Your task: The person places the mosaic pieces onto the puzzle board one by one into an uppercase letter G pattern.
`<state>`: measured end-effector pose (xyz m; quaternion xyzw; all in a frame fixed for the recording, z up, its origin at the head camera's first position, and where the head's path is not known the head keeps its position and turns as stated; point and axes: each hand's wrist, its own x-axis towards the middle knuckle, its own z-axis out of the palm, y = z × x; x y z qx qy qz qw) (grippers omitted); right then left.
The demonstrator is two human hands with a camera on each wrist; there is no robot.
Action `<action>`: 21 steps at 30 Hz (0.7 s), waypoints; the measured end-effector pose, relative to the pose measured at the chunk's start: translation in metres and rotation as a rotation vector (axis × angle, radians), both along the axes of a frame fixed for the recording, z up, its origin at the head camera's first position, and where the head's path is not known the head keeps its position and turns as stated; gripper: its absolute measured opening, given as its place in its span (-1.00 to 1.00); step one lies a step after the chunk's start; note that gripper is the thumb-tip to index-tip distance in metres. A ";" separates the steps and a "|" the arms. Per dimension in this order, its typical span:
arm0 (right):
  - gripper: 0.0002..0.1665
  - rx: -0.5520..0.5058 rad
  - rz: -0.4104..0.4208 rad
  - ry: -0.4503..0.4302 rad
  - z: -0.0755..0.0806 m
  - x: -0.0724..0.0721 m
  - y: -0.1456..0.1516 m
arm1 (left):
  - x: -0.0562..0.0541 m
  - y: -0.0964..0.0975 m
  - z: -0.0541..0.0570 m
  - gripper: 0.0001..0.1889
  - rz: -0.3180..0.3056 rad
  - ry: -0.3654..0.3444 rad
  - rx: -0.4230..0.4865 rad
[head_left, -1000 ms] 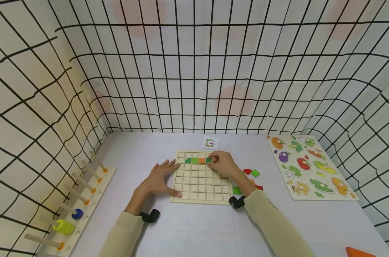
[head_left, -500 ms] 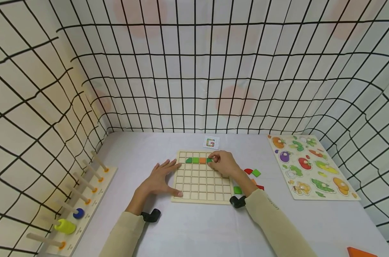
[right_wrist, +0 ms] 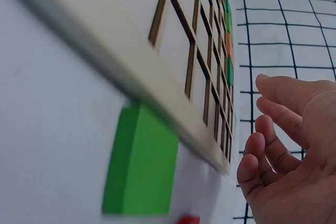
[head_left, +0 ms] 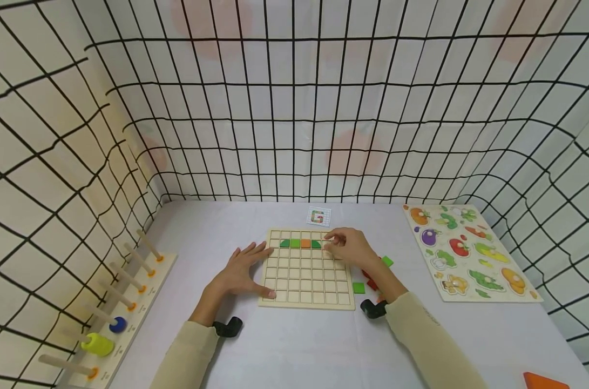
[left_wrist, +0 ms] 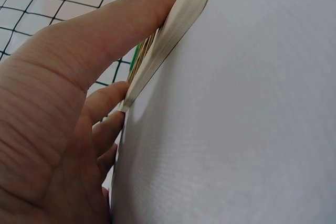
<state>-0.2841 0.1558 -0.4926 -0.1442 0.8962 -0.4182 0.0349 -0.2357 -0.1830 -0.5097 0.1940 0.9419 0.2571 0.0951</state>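
Black-lined mesh [head_left: 273, 108] is rising behind and beside our white-covered worktop [head_left: 284, 346], where a pale wooden square board with a grid of cells [head_left: 306, 283] is lying flat in front of us. Our left hand [head_left: 238, 275] is spreading along the board's left side, fingertips touching the upper edge and thumb resting on the lower corner, apparently steadying it. Our right hand [head_left: 352, 247] is hovering around the upper right cells, fingers lightly bent and apart, pinching nothing that we are seeing. In the second row, a dark-green rounded corner piece [head_left: 285, 243], a light-green square piece [head_left: 295, 243], an orange square piece [head_left: 305, 243] and another dark-green rounded piece [head_left: 316, 244] are sitting side by side. We are judging that the top stroke of a pattern is in hand, probably the one that a small white card with a coloured G [head_left: 318, 216] is showing beyond the board. With our right hand free, the next move is likely calling for another piece from the right: a light-green square block [head_left: 359, 288] is lying just beside the board, and red pieces [head_left: 372, 284] are showing partly behind our forearm.
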 end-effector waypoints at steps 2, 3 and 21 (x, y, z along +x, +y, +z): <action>-0.67 0.017 -0.010 0.009 0.001 0.003 0.010 | 0.000 0.001 0.000 0.25 0.000 -0.003 -0.001; -0.66 0.026 -0.014 0.007 0.002 0.005 0.016 | 0.000 0.001 0.000 0.25 0.001 -0.005 -0.002; -0.67 0.214 -0.128 -0.032 0.003 0.036 0.109 | 0.001 0.002 0.001 0.25 -0.004 -0.012 -0.002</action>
